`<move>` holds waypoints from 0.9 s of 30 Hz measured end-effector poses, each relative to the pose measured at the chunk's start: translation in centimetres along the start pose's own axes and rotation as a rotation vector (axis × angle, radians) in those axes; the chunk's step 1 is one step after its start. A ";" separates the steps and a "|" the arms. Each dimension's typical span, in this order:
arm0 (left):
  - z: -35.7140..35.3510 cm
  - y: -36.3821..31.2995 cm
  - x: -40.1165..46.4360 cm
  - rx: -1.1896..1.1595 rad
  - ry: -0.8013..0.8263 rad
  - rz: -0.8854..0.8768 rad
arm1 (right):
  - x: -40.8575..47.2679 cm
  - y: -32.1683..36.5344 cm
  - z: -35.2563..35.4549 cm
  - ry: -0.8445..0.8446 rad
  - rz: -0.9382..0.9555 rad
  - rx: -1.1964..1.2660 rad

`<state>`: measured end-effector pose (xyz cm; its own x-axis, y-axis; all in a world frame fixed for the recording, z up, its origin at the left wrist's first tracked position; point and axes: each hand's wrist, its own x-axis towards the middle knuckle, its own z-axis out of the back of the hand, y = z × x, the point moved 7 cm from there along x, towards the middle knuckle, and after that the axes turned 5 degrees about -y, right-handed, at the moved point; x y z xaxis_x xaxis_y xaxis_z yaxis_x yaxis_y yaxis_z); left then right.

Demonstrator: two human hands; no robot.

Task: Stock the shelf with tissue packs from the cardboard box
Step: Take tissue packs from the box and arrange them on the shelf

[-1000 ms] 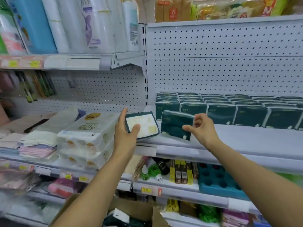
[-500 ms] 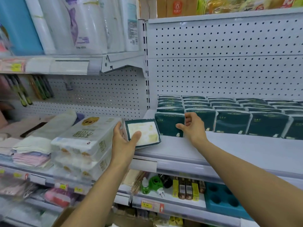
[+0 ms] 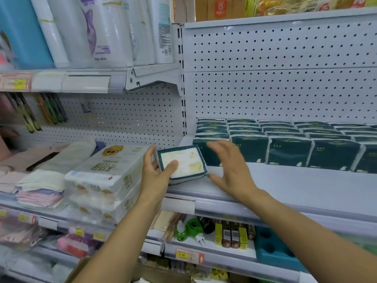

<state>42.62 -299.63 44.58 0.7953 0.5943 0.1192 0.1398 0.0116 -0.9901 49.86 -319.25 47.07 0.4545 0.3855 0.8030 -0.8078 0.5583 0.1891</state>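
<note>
My left hand (image 3: 156, 176) grips a dark green tissue pack (image 3: 184, 163) whose pale label side faces me, held at the front left corner of the white shelf (image 3: 285, 184). My right hand (image 3: 230, 170) hovers open just right of that pack, fingers spread and blurred, holding nothing. Behind it, rows of dark green tissue packs (image 3: 289, 149) stand upright along the back of the shelf, with more packs lying flat on top. A corner of the cardboard box (image 3: 76, 272) shows at the bottom edge under my left forearm.
White multi-pack tissue bundles (image 3: 106, 172) are stacked on the neighbouring shelf at left, beside folded cloths (image 3: 40, 188). Tall paper roll packs (image 3: 98, 31) stand above. Below are small bottles, boxes and a blue tray (image 3: 273, 250). A pegboard back panel (image 3: 275, 78) rises behind the packs.
My right hand set its green pack into the front row at the left end, let go, and drew back toward the pack in my left hand. The left hand stayed put.
</note>
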 end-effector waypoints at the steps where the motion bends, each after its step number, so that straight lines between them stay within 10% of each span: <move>1: -0.7 -0.1 -0.2 -0.054 0.042 0.045 | -0.3 1.2 -0.2 0.040 0.137 -0.030; 4: -2.4 -0.2 -1.0 -0.182 0.131 0.229 | -0.2 2.3 1.1 -0.027 0.169 0.105; 11: -4.0 -0.7 -2.5 -0.096 0.295 0.096 | -0.6 -0.8 4.4 0.007 -0.709 0.804; 27: -8.3 0.0 -0.1 0.405 0.185 -0.222 | -5.7 -9.2 9.8 0.083 -0.883 0.489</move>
<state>47.42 -306.33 45.17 0.8686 0.3901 0.3054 0.1067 0.4547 -0.8842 51.07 -333.78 46.31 0.9733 0.0407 0.2259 -0.2271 0.3139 0.9219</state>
